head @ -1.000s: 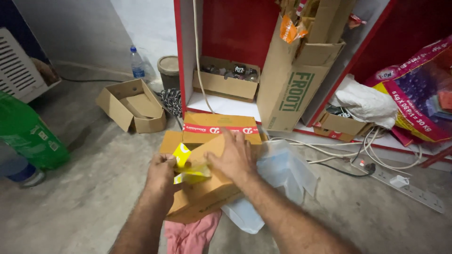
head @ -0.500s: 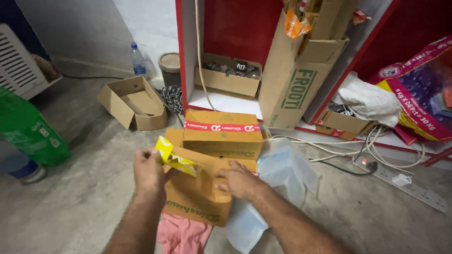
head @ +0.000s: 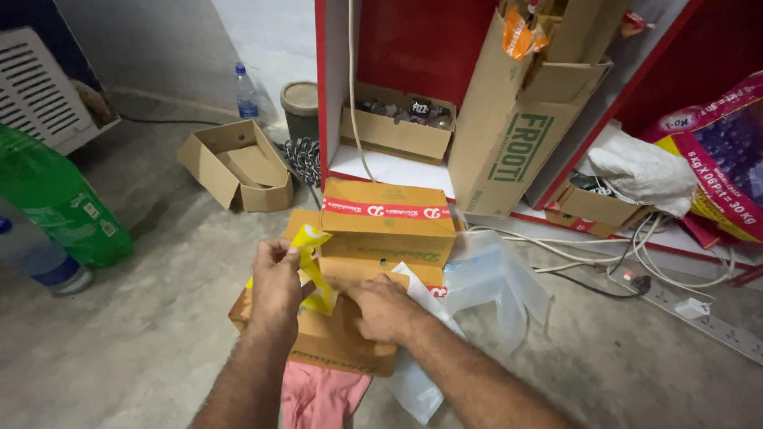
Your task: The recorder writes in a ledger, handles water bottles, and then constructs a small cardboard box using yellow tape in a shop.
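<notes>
My left hand point(head: 276, 284) pinches a yellow plastic packet point(head: 311, 262) and lifts it upright over an open brown cardboard box point(head: 334, 342) on the floor. My right hand point(head: 384, 308) rests knuckles-up on the box's top beside the packet's lower end, fingers curled and gripping the packet's bottom edge or the box flap; I cannot tell which. The box's raised flap point(head: 388, 222) with a red tape strip stands just behind both hands. The inside of the box is hidden by my hands.
Clear plastic bags point(head: 493, 282) lie right of the box, a pink cloth point(head: 322, 397) under its near edge. An open empty carton point(head: 238, 167) sits far left, a green bottle point(head: 56, 199) at the left edge. A red shelf point(head: 397, 40) with cartons stands behind; cables and a power strip point(head: 691, 310) run right.
The yellow packet has been raised from lying at the box top to hanging upright from my left hand. My right hand has drawn back toward me and settled lower on the box.
</notes>
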